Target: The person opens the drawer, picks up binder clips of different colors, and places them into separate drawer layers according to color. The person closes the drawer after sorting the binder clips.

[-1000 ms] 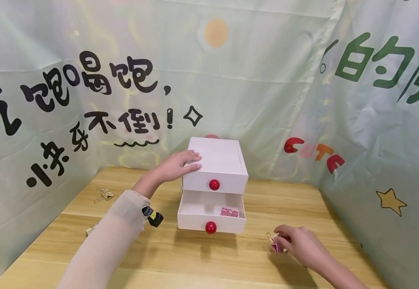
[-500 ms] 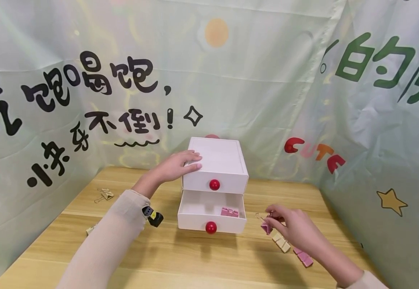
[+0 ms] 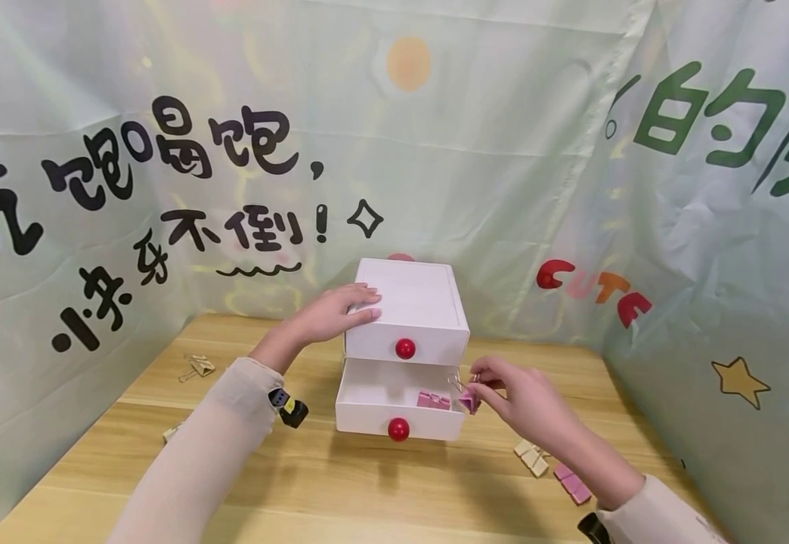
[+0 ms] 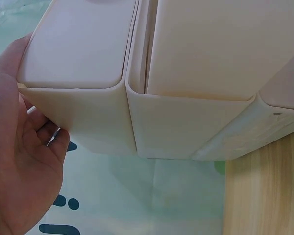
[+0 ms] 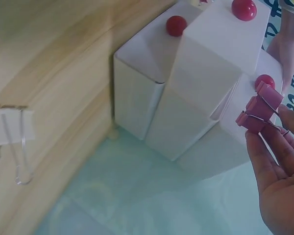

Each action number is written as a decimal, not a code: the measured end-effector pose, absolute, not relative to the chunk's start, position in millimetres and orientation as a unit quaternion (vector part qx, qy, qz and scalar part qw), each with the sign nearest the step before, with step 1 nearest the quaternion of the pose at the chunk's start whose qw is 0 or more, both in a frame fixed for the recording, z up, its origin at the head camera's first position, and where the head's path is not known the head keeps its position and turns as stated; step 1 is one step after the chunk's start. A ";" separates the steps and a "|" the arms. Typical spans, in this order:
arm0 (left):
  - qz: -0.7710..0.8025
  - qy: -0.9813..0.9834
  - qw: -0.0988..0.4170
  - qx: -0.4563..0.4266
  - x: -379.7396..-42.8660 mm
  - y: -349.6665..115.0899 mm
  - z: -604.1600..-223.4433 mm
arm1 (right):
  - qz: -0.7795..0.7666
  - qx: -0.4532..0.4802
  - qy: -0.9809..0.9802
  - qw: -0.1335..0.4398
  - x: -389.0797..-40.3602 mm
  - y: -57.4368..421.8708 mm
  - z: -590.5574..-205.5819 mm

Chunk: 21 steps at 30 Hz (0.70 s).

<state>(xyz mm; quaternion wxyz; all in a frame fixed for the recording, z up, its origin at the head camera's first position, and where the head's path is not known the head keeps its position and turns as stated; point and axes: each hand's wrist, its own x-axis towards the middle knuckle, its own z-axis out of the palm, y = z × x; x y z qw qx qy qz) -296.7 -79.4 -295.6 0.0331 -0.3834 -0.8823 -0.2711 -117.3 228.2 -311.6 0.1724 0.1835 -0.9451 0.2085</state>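
Left hand [image 3: 329, 313]: fingers extended, resting on white cabinet [image 3: 411, 298], nine o'clock. Right hand [image 3: 524, 397]: pinching pink clip [image 5: 257, 110], three o'clock of pulled-out drawer [image 3: 363, 418].

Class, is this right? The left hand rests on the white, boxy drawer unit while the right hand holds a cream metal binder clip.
The colour is wrong: the right hand holds a pink metal binder clip, as the right wrist view shows.

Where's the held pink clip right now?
In the head view, the held pink clip is pinched in the right hand, at the right side of the pulled-out drawer, just right of the other pink clip inside it.
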 end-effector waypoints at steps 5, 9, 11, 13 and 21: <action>-0.268 -0.882 0.036 -0.387 -297.8 -80.0 -295.5 | 0.218 0.184 -0.946 0.157 -126.6 213.9 -308.9; -0.268 -0.881 0.038 -0.387 -297.7 -80.8 -295.4 | 0.216 0.190 -0.946 0.148 -134.9 202.5 -308.9; -0.267 -0.881 0.039 -0.387 -297.6 -80.8 -295.6 | 0.213 0.197 -0.946 0.147 -139.1 197.4 -309.8; -0.268 -0.881 0.038 -0.388 -297.3 -80.6 -295.7 | 0.209 0.198 -0.947 0.143 -143.1 192.2 -311.0; -0.272 -0.880 0.037 -0.388 -295.9 -80.0 -296.2 | 0.198 0.197 -0.951 0.129 -154.5 172.9 -317.8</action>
